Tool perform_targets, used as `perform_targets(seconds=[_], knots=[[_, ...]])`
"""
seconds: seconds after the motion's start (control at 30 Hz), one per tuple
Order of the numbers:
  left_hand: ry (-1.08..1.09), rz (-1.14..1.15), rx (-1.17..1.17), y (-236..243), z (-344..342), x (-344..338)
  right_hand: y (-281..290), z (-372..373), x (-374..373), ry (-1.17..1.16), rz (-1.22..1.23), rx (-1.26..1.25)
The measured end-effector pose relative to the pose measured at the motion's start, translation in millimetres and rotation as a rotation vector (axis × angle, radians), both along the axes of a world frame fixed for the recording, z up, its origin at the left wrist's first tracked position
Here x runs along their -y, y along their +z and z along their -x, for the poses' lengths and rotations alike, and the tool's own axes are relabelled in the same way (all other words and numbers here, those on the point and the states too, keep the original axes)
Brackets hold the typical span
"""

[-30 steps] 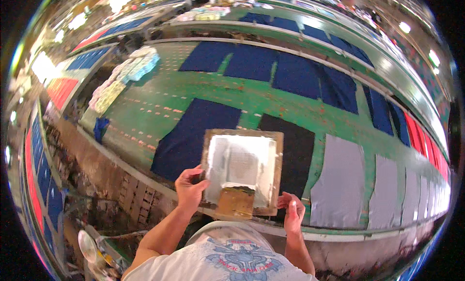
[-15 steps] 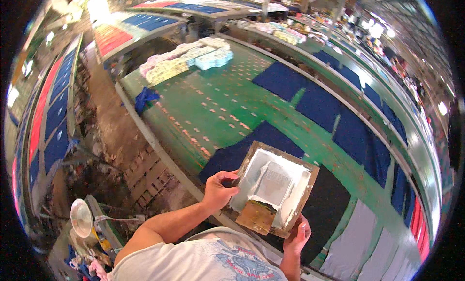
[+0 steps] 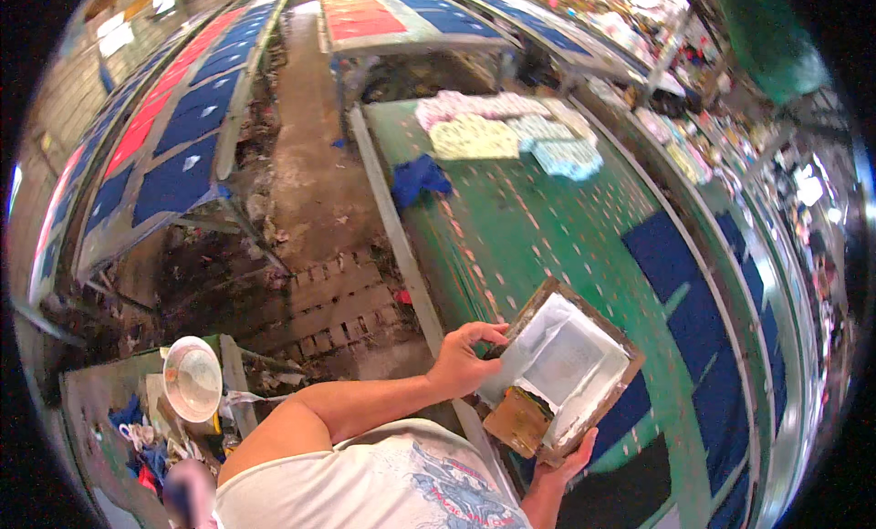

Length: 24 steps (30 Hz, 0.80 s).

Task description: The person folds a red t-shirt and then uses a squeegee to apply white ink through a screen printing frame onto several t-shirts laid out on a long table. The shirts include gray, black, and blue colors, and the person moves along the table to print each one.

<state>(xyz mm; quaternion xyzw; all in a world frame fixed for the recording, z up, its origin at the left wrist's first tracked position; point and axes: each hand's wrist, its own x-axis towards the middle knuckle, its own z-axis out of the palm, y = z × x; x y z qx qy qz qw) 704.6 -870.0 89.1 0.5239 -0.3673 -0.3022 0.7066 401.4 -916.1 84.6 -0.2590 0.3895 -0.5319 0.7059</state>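
Spreading from twelve o'clock round to five in the head view, the green counter (image 3: 488, 255) carries cloth and has the wooden frame (image 3: 571, 369) over its near side, between four and five o'clock; whether the two touch I cannot tell. The frame is tilted, its long axis running roughly from one o'clock to seven. From the left hand (image 3: 465, 360) it lies towards three o'clock; from the right hand (image 3: 568, 463), towards twelve. Both hands touch it, so neither is nearer. The left grip pinches the left rim between thumb and fingers; the right grip is closed about the lower right corner (some of its fingers are hidden beneath). A brown block (image 3: 520, 421) sits at the frame's seven o'clock end, between the hands and slightly nearer the right one.

Counted by size: one green counter; several dark blue panels (image 3: 662, 255) at three to four o'clock, their full number unclear; one black panel (image 3: 630, 492) at five; at least four pale cloth stacks (image 3: 474, 138) near one; one frame; one crumpled blue cloth (image 3: 421, 180) just short of twelve; one whitish bowl (image 3: 192, 378) at eight; one brown block.
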Motion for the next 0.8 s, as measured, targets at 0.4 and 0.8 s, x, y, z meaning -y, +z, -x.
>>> perform_targets(seconds=[0.4,0.8], knots=[[0.307,0.056,0.035,20.8,-115.5,-23.9,15.5,-156.4,77.6,0.427,0.149,0.022],[0.675,-0.003,0.174,-15.1,-343.3,-13.4,-34.7,-446.5,156.5,0.583,-0.081,0.064]])
